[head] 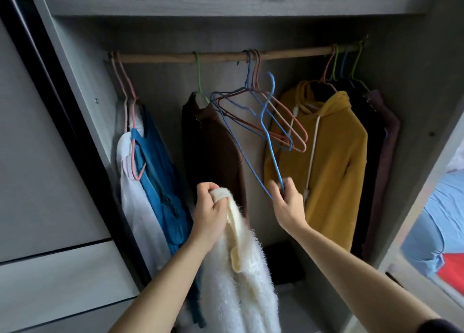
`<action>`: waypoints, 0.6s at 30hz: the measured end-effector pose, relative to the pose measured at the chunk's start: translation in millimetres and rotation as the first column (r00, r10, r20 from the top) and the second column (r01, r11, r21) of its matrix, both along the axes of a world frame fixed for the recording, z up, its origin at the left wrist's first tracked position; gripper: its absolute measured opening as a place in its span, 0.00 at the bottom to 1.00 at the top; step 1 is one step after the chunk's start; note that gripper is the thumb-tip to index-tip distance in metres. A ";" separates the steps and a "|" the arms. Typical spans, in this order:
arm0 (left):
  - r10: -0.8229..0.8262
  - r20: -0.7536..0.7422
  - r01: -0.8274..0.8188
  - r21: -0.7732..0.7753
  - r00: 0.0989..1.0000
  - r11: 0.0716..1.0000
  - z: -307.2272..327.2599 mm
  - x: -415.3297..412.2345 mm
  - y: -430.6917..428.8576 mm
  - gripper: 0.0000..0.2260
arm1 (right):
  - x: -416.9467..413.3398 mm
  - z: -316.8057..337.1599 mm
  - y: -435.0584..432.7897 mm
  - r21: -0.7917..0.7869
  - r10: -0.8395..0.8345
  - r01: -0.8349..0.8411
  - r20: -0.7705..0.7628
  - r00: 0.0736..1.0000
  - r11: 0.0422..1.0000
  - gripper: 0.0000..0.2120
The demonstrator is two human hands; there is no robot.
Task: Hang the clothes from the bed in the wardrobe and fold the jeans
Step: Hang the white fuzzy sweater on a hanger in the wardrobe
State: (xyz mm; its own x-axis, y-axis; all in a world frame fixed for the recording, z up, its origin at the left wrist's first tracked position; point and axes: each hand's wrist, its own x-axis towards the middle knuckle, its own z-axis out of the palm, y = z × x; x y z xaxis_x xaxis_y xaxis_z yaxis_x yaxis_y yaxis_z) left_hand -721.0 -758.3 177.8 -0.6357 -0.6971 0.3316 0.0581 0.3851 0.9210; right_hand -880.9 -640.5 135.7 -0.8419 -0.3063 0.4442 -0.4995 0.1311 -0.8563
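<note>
I face the open wardrobe. My left hand [210, 214] grips the top of a fluffy white sweater [241, 282], which hangs down in front of me. My right hand [287, 202] pinches the lower corner of a blue wire hanger [266, 131]; its hook is off the wooden rail [226, 56] and the hanger tilts steeply. Behind it, blue and pink empty hangers [288, 136] dangle from the rail's middle.
On the rail hang a white shirt [135, 207] and a blue top [160, 182] at left, a brown garment [213, 152] in the centre, a mustard hoodie [334, 162] and dark clothes at right. A shelf [226, 5] runs above. A bed with a blue sheet [431, 227] shows at far right.
</note>
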 end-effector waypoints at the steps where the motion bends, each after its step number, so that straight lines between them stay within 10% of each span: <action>1: -0.007 0.010 0.007 0.007 1.000 1.000 -0.8 -0.7 1.5 0.08 | 1.4 -16.6 5.6 0.053 -0.016 0.012 0.071 0.997 0.999 0.19; 8: -0.067 0.032 0.068 -0.031 0.997 0.997 -10.1 -7.9 7.2 0.09 | 27.6 -40.0 51.7 0.079 -0.124 0.119 0.070 0.990 0.990 0.21; 18: -0.117 0.058 0.114 0.047 0.991 0.992 -55.5 -38.4 46.3 0.10 | 109.0 -64.8 142.8 -0.065 -0.009 0.046 0.484 0.875 0.997 0.12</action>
